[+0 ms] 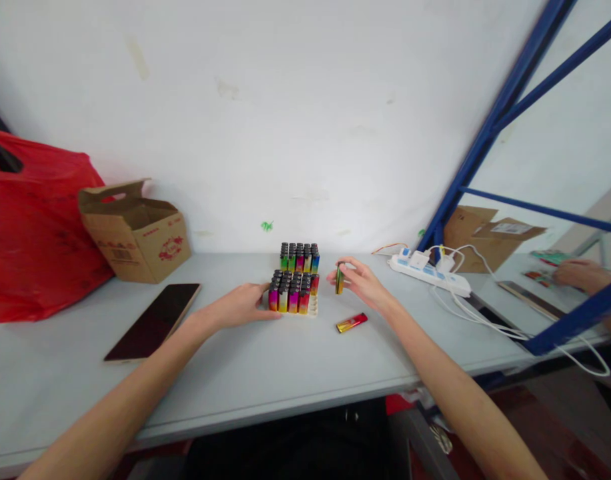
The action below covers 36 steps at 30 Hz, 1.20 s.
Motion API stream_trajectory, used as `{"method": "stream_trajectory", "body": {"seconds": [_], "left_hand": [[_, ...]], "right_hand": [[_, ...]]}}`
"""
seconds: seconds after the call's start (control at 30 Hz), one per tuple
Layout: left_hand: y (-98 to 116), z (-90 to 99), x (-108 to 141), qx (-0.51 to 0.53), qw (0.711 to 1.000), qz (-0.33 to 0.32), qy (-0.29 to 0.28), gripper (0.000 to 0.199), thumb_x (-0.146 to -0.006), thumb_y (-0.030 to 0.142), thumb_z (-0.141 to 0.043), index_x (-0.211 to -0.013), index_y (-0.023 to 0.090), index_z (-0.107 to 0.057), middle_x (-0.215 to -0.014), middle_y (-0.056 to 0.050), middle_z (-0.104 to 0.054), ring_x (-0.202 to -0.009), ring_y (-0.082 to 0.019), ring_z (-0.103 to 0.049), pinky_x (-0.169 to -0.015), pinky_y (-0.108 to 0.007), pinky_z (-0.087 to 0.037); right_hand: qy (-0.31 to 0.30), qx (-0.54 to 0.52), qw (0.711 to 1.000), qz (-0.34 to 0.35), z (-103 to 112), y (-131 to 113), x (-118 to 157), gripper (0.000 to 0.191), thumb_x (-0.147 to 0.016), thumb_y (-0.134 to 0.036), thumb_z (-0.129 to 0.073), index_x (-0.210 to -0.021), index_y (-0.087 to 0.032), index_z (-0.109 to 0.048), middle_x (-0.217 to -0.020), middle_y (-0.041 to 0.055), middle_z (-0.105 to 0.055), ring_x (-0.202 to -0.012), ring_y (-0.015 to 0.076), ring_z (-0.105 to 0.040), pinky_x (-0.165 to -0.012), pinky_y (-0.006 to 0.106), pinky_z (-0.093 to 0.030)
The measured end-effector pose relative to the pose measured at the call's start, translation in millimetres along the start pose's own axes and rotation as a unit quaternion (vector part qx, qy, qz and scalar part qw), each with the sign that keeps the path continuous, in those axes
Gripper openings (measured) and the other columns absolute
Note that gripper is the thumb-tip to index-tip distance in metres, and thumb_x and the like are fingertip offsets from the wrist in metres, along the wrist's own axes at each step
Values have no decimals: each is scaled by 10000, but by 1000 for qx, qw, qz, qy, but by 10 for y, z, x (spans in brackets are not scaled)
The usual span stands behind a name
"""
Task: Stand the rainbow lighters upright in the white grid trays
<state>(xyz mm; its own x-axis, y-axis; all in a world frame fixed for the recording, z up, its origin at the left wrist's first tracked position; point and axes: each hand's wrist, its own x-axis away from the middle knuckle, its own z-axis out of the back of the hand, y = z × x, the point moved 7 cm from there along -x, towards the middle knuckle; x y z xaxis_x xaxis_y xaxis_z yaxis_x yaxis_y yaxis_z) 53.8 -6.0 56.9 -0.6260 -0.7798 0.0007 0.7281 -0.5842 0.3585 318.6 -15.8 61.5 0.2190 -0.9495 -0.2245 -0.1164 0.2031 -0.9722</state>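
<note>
Between the fingertips of my right hand (354,277) is an upright green and gold lighter (339,279), held just above the table. My left hand (243,305) steadies the left side of a white tray (313,308), its thumb along the front edge and the other fingers partly hidden behind. Rows of multicoloured lighters with black tops (289,300) stand in this tray, and bare slots show at its right end. Behind it is a second block of upright lighters (299,257). One red and gold lighter (352,323) lies flat on the table below my right hand.
A dark tablet-like device (155,321) lies at left, before an open cardboard box (135,233) and a red bag (33,227). To the right are a white power strip (429,275) with trailing cables and a blue metal frame (478,150). Another person's hand (580,275) works beyond it.
</note>
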Motion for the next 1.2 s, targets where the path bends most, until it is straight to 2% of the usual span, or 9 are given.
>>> {"method": "stream_trajectory", "body": {"seconds": [0.1, 0.23, 0.3, 0.4, 0.6, 0.87, 1.03, 1.1, 1.2], "left_hand": [[5, -2, 4, -6, 1000, 2, -4, 551, -807, 668, -607, -1085, 193, -635, -884, -53, -717, -753, -239, -652, -663, -302, -444], [3, -7, 3, -8, 1000, 3, -8, 548, -813, 673, -602, -1075, 193, -631, -903, -58, -718, -773, -239, -654, -680, -301, -454], [8, -8, 5, -1, 1000, 0, -10, 538, -811, 667, -606, -1077, 200, -630, -926, -58, -722, -792, -241, -658, -690, -301, -459], [14, -3, 7, 5, 1000, -6, -4, 547, -807, 665, -617, -1106, 208, -630, -972, -63, -728, -829, -251, -666, -701, -305, -463], [-27, -14, -4, 3, 1000, -6, 4, 578, -795, 684, -624, -1124, 210, -649, -930, -54, -727, -784, -243, -658, -686, -307, -457], [7, -8, 1, -9, 1000, -9, -5, 559, -825, 672, -596, -1102, 188, -641, -950, -73, -733, -807, -253, -666, -703, -310, -469], [-20, -9, 6, 10, 1000, -10, 6, 576, -795, 672, -634, -1126, 201, -639, -1027, -81, -741, -875, -266, -680, -748, -317, -488], [-30, -18, 3, 9, 1000, -7, 3, 566, -796, 674, -628, -1112, 204, -645, -1008, -77, -742, -861, -264, -679, -742, -317, -488], [-27, -25, 0, 6, 1000, -8, -2, 551, -810, 669, -612, -1105, 205, -638, -970, -68, -737, -824, -254, -672, -727, -313, -481]], "right_hand": [[-21, -35, 999, -32, -164, 93, 22, 396, -858, -576, -711, -1054, -281, -532, -693, -73, -576, -546, 103, -537, -653, 309, -545], [-21, 42, 998, -35, -254, 101, 51, 399, -894, -623, -626, -1075, -282, -524, -684, -84, -500, -442, 57, -282, -399, 175, -277], [2, 97, 995, -16, -240, 71, 53, 400, -897, -633, -610, -1040, -268, -534, -651, -80, -472, -456, 68, -281, -401, 180, -212], [56, 187, 980, 42, -187, -4, 61, 415, -908, -634, -583, -849, -224, -553, -594, -65, -414, -495, 93, -331, -442, 217, -253], [118, 307, 939, 104, -157, -82, 108, 490, -928, -534, -516, -576, -222, -381, -559, -37, -366, -545, 115, -346, -532, 270, -285], [112, 338, 927, 121, -229, -120, 126, 417, -976, -539, -495, -716, -214, -479, -612, -44, -437, -582, 122, -415, -575, 261, -341], [29, 343, 933, 103, -351, -83, 105, 409, -1026, -579, -400, -915, -216, -553, -784, 5, -612, -616, 131, -546, -590, 253, -444], [11, 401, 907, 132, -394, -120, 112, 438, -1026, -580, -402, -853, -210, -561, -840, 37, -632, -704, 151, -583, -645, 264, -471], [6, 492, 857, 155, -414, -145, 124, 479, -1024, -574, -420, -712, -219, -498, -682, 11, -570, -635, 152, -528, -653, 284, -446]]}}
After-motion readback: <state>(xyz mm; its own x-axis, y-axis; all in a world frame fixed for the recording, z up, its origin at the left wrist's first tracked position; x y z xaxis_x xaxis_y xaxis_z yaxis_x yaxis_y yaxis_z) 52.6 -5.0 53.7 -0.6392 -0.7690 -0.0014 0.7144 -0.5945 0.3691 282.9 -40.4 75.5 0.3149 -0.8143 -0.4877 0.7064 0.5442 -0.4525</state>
